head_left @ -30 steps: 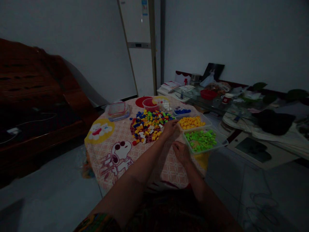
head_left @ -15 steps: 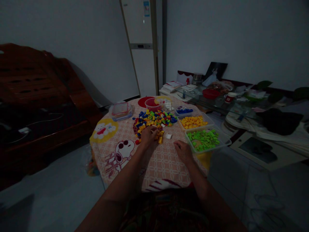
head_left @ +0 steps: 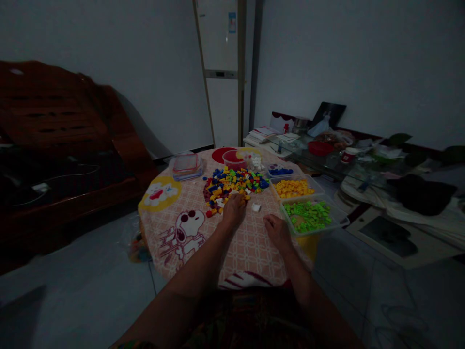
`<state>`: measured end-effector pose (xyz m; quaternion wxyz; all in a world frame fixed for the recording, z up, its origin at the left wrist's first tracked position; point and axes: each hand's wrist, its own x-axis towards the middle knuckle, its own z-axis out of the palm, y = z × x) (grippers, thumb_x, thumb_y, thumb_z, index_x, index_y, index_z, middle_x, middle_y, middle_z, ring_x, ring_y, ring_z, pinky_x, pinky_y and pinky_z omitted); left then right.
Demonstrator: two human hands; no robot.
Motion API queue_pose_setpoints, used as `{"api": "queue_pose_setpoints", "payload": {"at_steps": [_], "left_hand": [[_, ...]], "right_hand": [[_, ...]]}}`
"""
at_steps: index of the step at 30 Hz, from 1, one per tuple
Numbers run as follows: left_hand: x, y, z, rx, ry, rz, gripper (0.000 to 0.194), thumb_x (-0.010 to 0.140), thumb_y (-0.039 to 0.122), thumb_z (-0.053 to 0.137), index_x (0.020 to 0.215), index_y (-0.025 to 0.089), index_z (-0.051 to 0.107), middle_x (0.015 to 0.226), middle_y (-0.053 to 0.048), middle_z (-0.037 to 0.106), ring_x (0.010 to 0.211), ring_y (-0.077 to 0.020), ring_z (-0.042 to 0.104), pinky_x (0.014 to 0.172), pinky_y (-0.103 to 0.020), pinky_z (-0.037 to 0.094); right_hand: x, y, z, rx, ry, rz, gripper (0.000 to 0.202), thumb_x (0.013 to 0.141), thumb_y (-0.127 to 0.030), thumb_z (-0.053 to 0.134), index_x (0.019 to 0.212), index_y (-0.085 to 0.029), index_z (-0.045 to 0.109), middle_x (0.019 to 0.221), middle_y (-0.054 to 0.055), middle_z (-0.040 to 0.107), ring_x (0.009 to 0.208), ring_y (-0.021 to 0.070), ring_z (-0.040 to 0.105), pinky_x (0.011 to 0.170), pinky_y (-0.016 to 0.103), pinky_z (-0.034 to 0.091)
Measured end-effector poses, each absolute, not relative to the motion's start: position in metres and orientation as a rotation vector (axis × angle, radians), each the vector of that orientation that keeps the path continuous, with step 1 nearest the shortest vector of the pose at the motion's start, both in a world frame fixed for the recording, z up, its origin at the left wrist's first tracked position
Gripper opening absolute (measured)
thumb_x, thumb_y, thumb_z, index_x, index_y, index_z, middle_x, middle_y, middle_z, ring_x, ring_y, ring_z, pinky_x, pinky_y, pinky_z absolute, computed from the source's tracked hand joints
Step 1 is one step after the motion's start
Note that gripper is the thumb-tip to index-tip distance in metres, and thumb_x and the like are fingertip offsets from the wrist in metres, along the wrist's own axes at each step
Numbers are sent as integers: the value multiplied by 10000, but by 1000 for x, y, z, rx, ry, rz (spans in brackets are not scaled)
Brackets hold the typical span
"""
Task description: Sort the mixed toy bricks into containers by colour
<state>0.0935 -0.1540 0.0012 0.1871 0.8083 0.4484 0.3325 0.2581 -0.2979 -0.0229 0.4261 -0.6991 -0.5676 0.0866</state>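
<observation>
Toy bricks of mixed colours lie in one wide heap on the far half of the table. Down the table's right side we see three clear boxes: green bricks in the nearest, yellow bricks in the next, blue bricks in the farthest and smallest.

What has just changed is our left hand, which has slid a little to the right along the heap's near edge. We judge that picking at the mixed bricks goes on there, with plenty of them left. Its fingers point into the heap, but the back of the hand covers them — we cannot tell whether they grasp a brick.

Our right hand rests just left of the box of green bricks, fingers curled in loosely, with no brick to be seen in them.

Against the frame half a second ago, the heap's near left edge, then behind the left hand, now shows. The right hand keeps its place. So does the smallest thing we pick out, a white piece apart from the heap — the left hand now lies closer to it.
</observation>
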Motion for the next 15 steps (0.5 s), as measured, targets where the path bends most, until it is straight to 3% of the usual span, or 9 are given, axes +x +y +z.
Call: {"api": "queue_pose_setpoints", "payload": {"at_steps": [3,8,15], "left_hand": [[98,-146,-9,2183,1150,1134,427,856,143,664,1278,205,698,1337,-136,683,1223,-283,657,1083,-440,544],[123,-145,-19,1903,1204,1318,234,866,185,691,1097,209,713,1207,-133,696,1173,-265,663,1056,-433,554],[142,-148,9,1755,1067,1073,185,894,328,645,909,190,768,831,-38,756,785,-180,694,709,-276,530]], "right_hand": [[258,-299,-22,-1733,-1428,217,292,960,-342,511,918,-231,778,872,67,783,798,212,714,748,293,479],[257,-300,-22,-1729,-1409,222,286,952,-337,513,922,-229,776,896,71,790,824,216,718,763,294,483],[256,-301,-18,-1728,-1417,256,271,956,-341,525,905,-231,767,853,55,773,800,206,704,747,286,472]]}}
